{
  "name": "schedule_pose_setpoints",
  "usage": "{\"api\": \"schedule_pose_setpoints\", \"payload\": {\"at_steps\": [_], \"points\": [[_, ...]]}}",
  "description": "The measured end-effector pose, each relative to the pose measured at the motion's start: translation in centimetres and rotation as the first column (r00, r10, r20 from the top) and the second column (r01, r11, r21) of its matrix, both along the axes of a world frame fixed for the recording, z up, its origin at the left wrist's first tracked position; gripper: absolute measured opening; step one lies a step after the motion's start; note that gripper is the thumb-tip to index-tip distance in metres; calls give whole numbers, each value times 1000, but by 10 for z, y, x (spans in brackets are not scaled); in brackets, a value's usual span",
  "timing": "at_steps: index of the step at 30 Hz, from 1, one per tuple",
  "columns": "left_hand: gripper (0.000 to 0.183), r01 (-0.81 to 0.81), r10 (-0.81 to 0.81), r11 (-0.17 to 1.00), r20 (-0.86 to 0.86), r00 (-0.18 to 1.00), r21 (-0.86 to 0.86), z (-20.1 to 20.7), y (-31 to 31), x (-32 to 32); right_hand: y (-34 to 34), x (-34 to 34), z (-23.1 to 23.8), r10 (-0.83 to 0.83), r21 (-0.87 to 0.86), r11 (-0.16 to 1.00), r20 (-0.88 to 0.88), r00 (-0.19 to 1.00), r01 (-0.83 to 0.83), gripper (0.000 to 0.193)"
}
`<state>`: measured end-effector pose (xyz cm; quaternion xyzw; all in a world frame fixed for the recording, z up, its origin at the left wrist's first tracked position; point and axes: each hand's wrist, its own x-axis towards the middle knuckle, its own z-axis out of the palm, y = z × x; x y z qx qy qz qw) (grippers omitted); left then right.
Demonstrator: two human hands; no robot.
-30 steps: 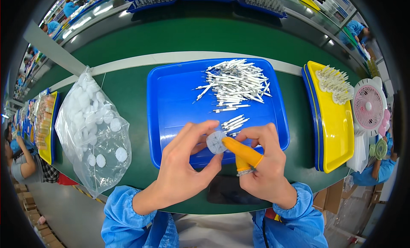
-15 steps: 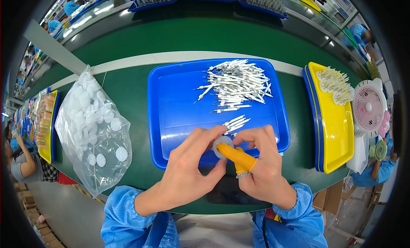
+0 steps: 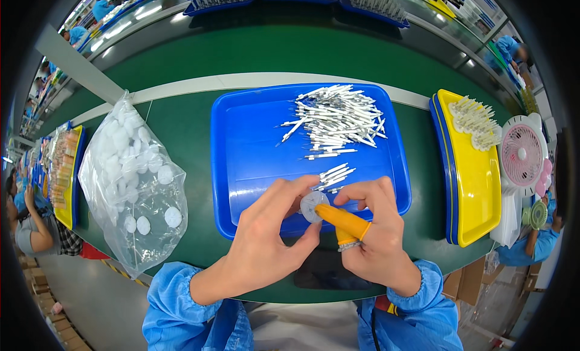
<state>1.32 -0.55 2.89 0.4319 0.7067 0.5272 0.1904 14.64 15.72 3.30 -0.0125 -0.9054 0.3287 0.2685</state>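
Between the thumb and fingers of my left hand (image 3: 260,230) is a small round translucent white disc (image 3: 312,206), its face turned up. Yellow finger covers sit on two digits of my right hand (image 3: 371,236). One yellow tip presses on the disc's right edge, while the bare fingers above it are curled. Whether a thin stick is also in this grip is hidden. Both hands are over the front rim of a blue tray (image 3: 241,164). Inside it lie a large heap of thin white sticks (image 3: 341,118) and a small group of sticks (image 3: 334,177) just beyond my fingers.
On the left lies a clear plastic bag (image 3: 154,197) of white round discs. Stacked trays, a yellow one (image 3: 474,200) on top, stand at right with discs full of upright sticks (image 3: 475,122). Beside them are a pink fan (image 3: 521,148) and a dark flat object (image 3: 326,272) near the edge.
The disc has tilted so more of its face shows. My right hand's yellow fingertip has slid from the disc's middle to its right edge; my left hand keeps its place.
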Motion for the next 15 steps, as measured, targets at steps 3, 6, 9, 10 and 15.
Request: {"api": "schedule_pose_setpoints", "payload": {"at_steps": [3,6,9,10,15], "points": [[67,4,-4,1000,3,1000,-12,0,0,-1,-1,0,2,1,0,1000,-15,1000,-1,51],[67,0,0,1000,7,1000,-31,1,-1,0,-1,1,2,15,-4,1000,-14,1000,-15,51],[66,3,-3,1000,6,1000,-29,0,0,-1,-5,1,-5,62,-19,998,-26,998,-63,50],[66,-1,1,999,1,1000,-33,-1,0,-1,-6,1,-6,86,-26,996,-34,996,-87,49],[65,-12,13,1000,39,999,-21,3,-1,0,-4,0,0,-9,-40,999,0,1000,9,43]]}}
